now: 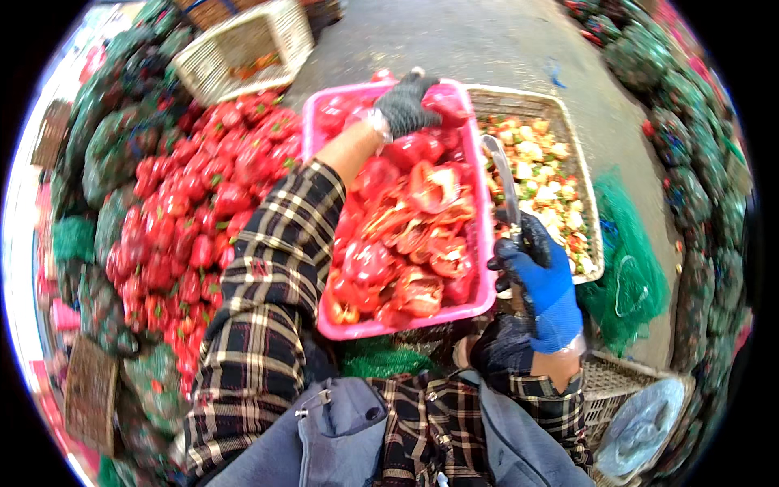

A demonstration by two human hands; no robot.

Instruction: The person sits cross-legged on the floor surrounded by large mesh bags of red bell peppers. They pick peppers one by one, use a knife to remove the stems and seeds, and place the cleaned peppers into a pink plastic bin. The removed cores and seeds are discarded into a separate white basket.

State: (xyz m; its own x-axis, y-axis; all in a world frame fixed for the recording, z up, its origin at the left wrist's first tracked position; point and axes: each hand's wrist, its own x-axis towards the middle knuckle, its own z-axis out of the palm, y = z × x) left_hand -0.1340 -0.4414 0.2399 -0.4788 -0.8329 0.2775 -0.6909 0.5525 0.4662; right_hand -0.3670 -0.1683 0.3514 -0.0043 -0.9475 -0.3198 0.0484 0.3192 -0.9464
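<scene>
My left hand [406,108], in a dark grey glove, reaches over the far end of a pink plastic basket [492,243]. Its fingers rest on or around a red bell pepper [447,105]; whether it grips the pepper cannot be told. Halved and whole red peppers [435,189] fill the basket. In a blue glove with dark fingers, my right hand [535,274] is closed on the handle of a knife [504,176], its curved blade pointing away from me beside the basket's right wall. Beyond the blade, a pale crate [584,182] holds pepper cores and trimmings [535,158].
A large heap of red peppers [188,201] lies left. At the upper left stands a cream crate [188,67] with a few scraps. Green net sacks [122,146] line both sides. Green netting [630,268] lies right, near a lower-right crate [608,380] holding a pale blue plastic item [645,420].
</scene>
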